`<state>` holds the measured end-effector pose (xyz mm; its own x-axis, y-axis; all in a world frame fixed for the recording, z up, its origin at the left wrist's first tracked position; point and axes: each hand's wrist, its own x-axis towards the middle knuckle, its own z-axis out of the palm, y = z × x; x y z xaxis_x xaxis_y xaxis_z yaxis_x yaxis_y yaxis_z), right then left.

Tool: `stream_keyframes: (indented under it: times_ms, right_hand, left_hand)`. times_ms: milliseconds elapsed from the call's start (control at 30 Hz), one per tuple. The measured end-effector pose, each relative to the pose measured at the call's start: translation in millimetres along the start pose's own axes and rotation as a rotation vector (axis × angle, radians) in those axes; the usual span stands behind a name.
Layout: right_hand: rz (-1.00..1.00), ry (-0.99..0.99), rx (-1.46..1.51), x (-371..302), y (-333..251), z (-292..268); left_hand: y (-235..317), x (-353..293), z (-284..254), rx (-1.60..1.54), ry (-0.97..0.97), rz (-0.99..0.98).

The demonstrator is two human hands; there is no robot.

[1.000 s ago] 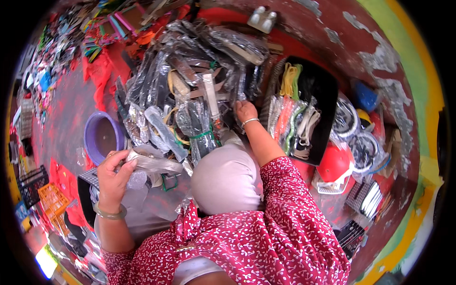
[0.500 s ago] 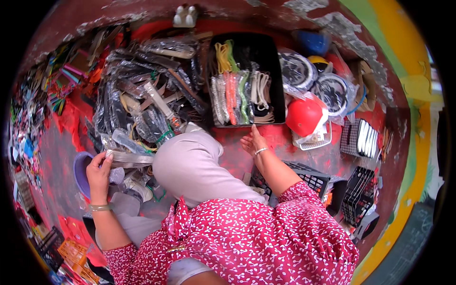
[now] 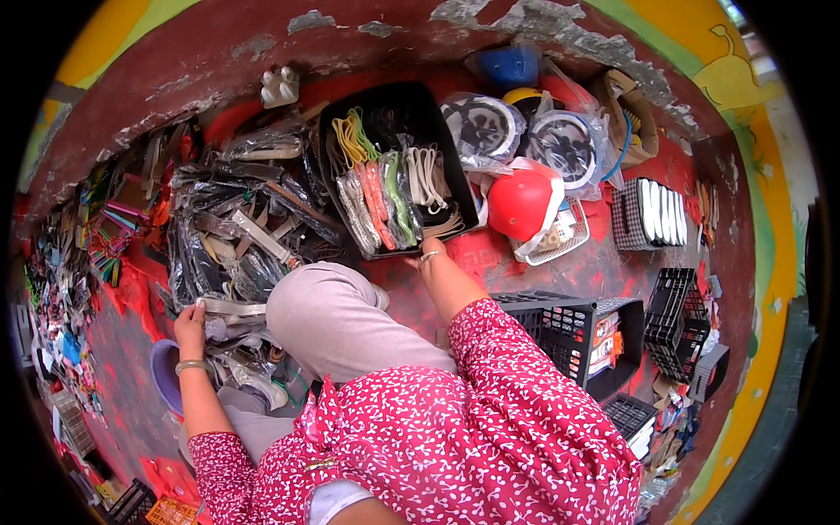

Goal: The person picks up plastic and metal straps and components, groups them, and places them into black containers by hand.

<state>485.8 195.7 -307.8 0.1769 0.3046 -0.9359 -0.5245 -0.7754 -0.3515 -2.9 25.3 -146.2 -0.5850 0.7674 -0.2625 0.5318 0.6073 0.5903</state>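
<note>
My left hand [image 3: 190, 328] pinches one end of a flat, pale strap [image 3: 232, 307], which runs right toward my knee. Below that hand stands a purple basin [image 3: 164, 376], partly hidden by my forearm. My right hand [image 3: 426, 253] is at the near edge of a black tray [image 3: 462, 179], with its fingers closed at the rim. In the tray lie yellow cords [image 3: 347, 140], orange laces [image 3: 376, 203], green laces [image 3: 398, 199] and white cords [image 3: 426, 178], some bagged. Left of the tray is a heap of plastic-wrapped belts [image 3: 254, 188].
A red helmet [image 3: 520, 205] sits on a white basket [image 3: 569, 241], near bagged helmets [image 3: 560, 149]. Black crates [image 3: 551, 328] stand to the right of my sleeve. A checkered box [image 3: 632, 219] lies farther right. A peeling wall [image 3: 376, 52] bounds the far side.
My right hand has moved from just below the tray to its near edge, and the tray now sits at a slant. My left hand still holds the strap. The whole view has shifted.
</note>
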Motion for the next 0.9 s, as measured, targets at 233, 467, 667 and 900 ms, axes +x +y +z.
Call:
stream_keyframes:
  times_ms: [233,467,667,900]
  right_hand:
    - [-0.066,-0.263,-0.243,-29.6,-8.4,-64.5]
    - [-0.238,-0.290,-0.436,-65.3,-25.4,-122.8]
    - [-0.839,-0.448,-0.781,-134.6,-18.3,-108.4]
    - [-0.980,-0.091,-0.567,-154.2,-76.1,-262.6]
  left_hand:
    - [-15.3,26.7,17.9,0.103,0.106,0.121]
    - [-18.2,42.8,11.7,0.060,-0.036,0.160]
    - [-32.5,63.7,5.2,-0.239,-0.041,0.144]
    - [13.4,1.7,-36.2,-0.549,0.079,0.066]
